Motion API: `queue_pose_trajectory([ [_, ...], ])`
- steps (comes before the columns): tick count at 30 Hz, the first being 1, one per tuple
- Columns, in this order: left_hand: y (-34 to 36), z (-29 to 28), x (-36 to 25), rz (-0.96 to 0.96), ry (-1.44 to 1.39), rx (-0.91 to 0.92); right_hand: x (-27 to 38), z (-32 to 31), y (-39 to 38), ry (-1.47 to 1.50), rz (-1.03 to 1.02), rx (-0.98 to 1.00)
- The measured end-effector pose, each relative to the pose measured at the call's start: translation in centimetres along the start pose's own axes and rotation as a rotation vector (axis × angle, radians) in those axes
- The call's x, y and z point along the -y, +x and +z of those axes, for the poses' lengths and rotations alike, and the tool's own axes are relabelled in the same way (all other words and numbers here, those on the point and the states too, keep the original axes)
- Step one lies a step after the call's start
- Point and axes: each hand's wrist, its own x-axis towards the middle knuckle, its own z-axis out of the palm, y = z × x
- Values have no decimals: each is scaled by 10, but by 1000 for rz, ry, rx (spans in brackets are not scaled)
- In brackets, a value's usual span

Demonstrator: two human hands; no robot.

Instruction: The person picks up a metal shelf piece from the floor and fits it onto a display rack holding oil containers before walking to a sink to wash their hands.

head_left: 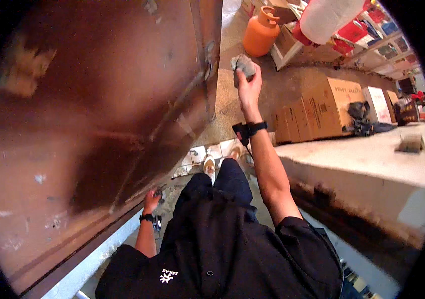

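Observation:
My right hand [249,85] is raised in front of me and grips a crumpled grey rag [243,64] close to the edge of a big rusty brown metal door [98,99]. My left hand [151,200] hangs low by my hip, closed around a small dark object [159,192] near the door's lower edge; what the object is I cannot tell. Both wrists carry black bands. My dark trousers and light shoes [209,165] show below.
An orange gas cylinder [261,32] stands on the floor ahead by white shelving. Cardboard boxes [322,107] line the floor to the right. A pale concrete ledge [372,159] with a small grey block [410,143] runs along my right side.

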Motion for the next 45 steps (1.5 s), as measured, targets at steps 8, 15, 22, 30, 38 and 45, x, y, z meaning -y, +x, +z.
queue_pose_trajectory([
  [8,13,63,-63,-309,-166,-163,-38,74,170,230,20,586],
  [15,82,127,-245,-623,-544,-359,-57,108,216,595,268,1334],
  [22,139,210,-441,-435,-122,-130,-40,97,255,524,352,1813],
  [30,207,252,-559,-513,-303,-71,-29,62,292,509,118,2346],
  [38,320,209,-591,-573,-367,-110,-148,100,516,-27,-89,2069],
  [45,531,-5,-696,-473,-256,-329,-287,8,786,-445,198,1337],
])
